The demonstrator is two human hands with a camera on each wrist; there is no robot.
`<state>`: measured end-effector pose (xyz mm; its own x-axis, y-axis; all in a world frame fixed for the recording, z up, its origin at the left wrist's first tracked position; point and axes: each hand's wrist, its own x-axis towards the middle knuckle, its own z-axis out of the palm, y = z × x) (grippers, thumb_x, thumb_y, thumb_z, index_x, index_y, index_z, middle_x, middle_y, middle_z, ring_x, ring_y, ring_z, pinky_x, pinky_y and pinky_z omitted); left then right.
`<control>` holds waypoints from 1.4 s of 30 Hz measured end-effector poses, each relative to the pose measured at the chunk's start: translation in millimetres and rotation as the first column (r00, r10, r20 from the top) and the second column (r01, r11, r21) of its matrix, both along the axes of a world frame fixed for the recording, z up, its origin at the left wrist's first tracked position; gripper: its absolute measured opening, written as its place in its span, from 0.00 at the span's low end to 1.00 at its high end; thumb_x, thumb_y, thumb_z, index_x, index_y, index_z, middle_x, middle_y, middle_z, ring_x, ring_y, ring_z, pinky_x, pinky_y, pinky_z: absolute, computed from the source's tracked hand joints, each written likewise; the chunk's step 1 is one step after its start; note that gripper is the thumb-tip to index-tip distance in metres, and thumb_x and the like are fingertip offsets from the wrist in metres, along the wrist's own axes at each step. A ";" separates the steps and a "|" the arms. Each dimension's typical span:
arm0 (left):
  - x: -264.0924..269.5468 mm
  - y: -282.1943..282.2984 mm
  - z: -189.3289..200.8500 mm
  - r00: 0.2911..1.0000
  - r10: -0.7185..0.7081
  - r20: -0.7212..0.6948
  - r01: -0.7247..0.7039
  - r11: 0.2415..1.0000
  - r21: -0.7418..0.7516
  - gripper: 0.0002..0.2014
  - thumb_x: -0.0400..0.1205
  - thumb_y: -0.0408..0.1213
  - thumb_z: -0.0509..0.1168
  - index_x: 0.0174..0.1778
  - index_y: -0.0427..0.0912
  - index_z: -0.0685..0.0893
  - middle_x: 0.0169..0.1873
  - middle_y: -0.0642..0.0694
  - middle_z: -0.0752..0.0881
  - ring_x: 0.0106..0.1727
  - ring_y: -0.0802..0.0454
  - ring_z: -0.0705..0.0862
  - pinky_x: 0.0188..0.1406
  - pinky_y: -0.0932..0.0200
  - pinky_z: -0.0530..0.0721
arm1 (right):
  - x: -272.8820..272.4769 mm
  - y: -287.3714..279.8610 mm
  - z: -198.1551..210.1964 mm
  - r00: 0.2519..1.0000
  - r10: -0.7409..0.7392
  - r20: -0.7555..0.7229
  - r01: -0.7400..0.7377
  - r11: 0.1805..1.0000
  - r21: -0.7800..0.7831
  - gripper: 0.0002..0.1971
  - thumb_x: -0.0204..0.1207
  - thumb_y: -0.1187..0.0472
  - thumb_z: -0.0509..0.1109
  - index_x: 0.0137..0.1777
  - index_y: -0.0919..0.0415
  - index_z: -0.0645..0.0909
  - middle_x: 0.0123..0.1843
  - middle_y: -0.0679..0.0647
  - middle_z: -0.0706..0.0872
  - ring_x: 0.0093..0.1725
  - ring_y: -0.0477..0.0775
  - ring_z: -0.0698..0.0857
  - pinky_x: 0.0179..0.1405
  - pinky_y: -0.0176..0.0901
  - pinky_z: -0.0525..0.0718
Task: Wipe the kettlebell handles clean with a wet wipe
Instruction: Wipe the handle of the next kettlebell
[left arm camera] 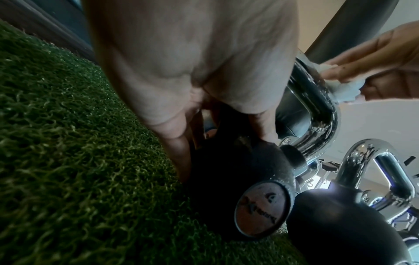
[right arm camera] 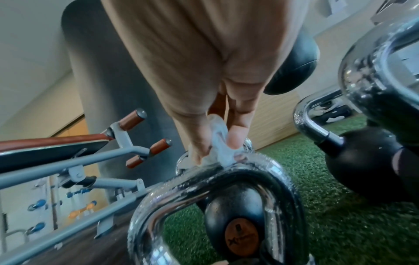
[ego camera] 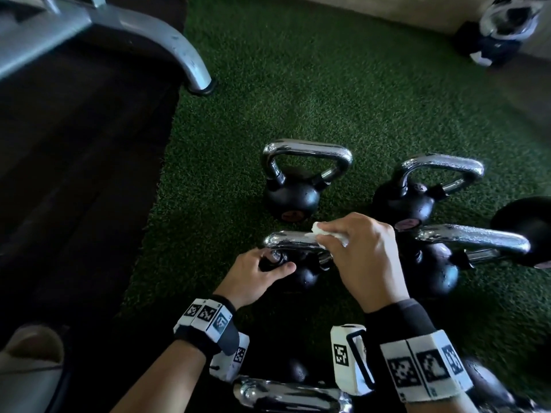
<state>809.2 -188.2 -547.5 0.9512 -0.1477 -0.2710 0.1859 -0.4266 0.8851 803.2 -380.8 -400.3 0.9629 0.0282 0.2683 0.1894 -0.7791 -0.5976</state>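
Note:
A black kettlebell (ego camera: 302, 277) with a chrome handle (ego camera: 286, 241) stands on the green turf in the middle of the head view. My left hand (ego camera: 272, 262) grips it where the handle's left leg meets the body (left arm camera: 238, 170). My right hand (ego camera: 335, 244) pinches a crumpled white wet wipe (ego camera: 326, 234) and presses it onto the top bar of the handle. In the right wrist view the thumb and fingers squeeze the wipe (right arm camera: 218, 143) against the wet chrome bar (right arm camera: 238, 172). From the left wrist camera, the wipe (left arm camera: 340, 89) shows on the handle (left arm camera: 317, 102).
Other kettlebells stand close by: one behind (ego camera: 292, 195), two to the right (ego camera: 408, 201) (ego camera: 432, 269), another handle near my wrists (ego camera: 286, 394). A grey bench leg (ego camera: 190, 64) and dark flooring (ego camera: 74, 174) lie to the left. Open turf (ego camera: 328, 84) stretches beyond.

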 end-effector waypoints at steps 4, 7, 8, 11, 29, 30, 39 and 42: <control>-1.2 0.4 -1.7 1.000 -0.005 -0.002 0.005 1.000 -0.011 0.20 0.74 0.63 0.76 0.50 0.52 0.90 0.52 0.61 0.91 0.55 0.71 0.86 0.56 0.75 0.78 | -2.2 -4.1 -2.6 1.000 -0.020 0.003 0.020 0.998 -0.066 0.11 0.72 0.71 0.81 0.51 0.58 0.95 0.45 0.48 0.92 0.40 0.37 0.82 0.46 0.10 0.71; -0.3 -0.1 -1.4 1.000 -0.003 0.002 0.003 1.000 -0.006 0.19 0.74 0.63 0.77 0.50 0.52 0.90 0.51 0.61 0.91 0.55 0.71 0.86 0.56 0.75 0.78 | -2.7 -4.2 -5.9 1.000 0.009 0.001 -0.009 0.995 -0.100 0.14 0.71 0.75 0.78 0.52 0.58 0.95 0.46 0.48 0.92 0.41 0.38 0.81 0.47 0.09 0.69; 0.1 -0.7 -0.6 1.000 -0.002 0.006 0.002 1.000 0.001 0.19 0.74 0.63 0.77 0.50 0.52 0.90 0.51 0.61 0.91 0.55 0.71 0.86 0.56 0.74 0.78 | -2.5 -8.8 -6.0 1.000 -0.014 0.005 0.014 0.996 -0.089 0.14 0.71 0.74 0.79 0.52 0.57 0.95 0.45 0.47 0.92 0.41 0.38 0.81 0.47 0.09 0.69; 0.3 -1.3 -2.0 1.000 -0.008 -0.004 0.007 1.000 -0.008 0.20 0.74 0.64 0.76 0.50 0.52 0.90 0.53 0.60 0.91 0.56 0.69 0.86 0.61 0.68 0.81 | -3.0 -37.7 -19.2 0.976 -0.169 -0.137 0.173 0.985 0.023 0.10 0.75 0.65 0.81 0.50 0.49 0.95 0.46 0.46 0.96 0.43 0.38 0.87 0.48 0.11 0.74; 1.5 5.9 15.2 0.994 -0.099 -0.042 0.106 0.974 0.203 0.34 0.69 0.80 0.66 0.60 0.59 0.87 0.56 0.61 0.90 0.60 0.59 0.87 0.69 0.50 0.83 | -4.3 -46.2 -73.1 0.771 0.000 -0.636 0.510 0.599 0.618 0.08 0.81 0.78 0.71 0.45 0.66 0.87 0.37 0.57 0.91 0.34 0.47 0.92 0.37 0.39 0.93; 0.2 5.7 20.8 0.991 -0.120 -0.053 0.130 0.962 0.240 0.32 0.71 0.78 0.66 0.61 0.59 0.86 0.56 0.59 0.90 0.60 0.57 0.87 0.68 0.51 0.83 | -7.1 -48.9 -70.5 0.773 0.002 -0.635 0.507 0.600 0.619 0.08 0.80 0.77 0.72 0.45 0.66 0.87 0.35 0.55 0.91 0.33 0.46 0.92 0.35 0.38 0.92; -21.3 36.4 104.0 0.934 -0.286 -0.212 0.263 0.956 -0.129 0.10 0.83 0.44 0.73 0.55 0.44 0.94 0.46 0.46 0.95 0.45 0.54 0.94 0.53 0.59 0.91 | -42.9 -51.5 5.4 0.862 0.108 -0.496 0.235 0.782 0.578 0.09 0.65 0.67 0.84 0.45 0.57 0.95 0.41 0.60 0.96 0.40 0.55 0.94 0.41 0.37 0.92; -25.1 34.7 134.2 0.961 -0.251 -0.117 0.201 0.924 -0.326 0.18 0.80 0.50 0.70 0.61 0.47 0.92 0.54 0.47 0.94 0.54 0.48 0.94 0.60 0.55 0.91 | -43.0 -34.8 30.7 0.901 0.175 -0.397 0.089 0.821 0.563 0.13 0.56 0.55 0.86 0.42 0.51 0.95 0.39 0.57 0.95 0.39 0.53 0.93 0.46 0.44 0.90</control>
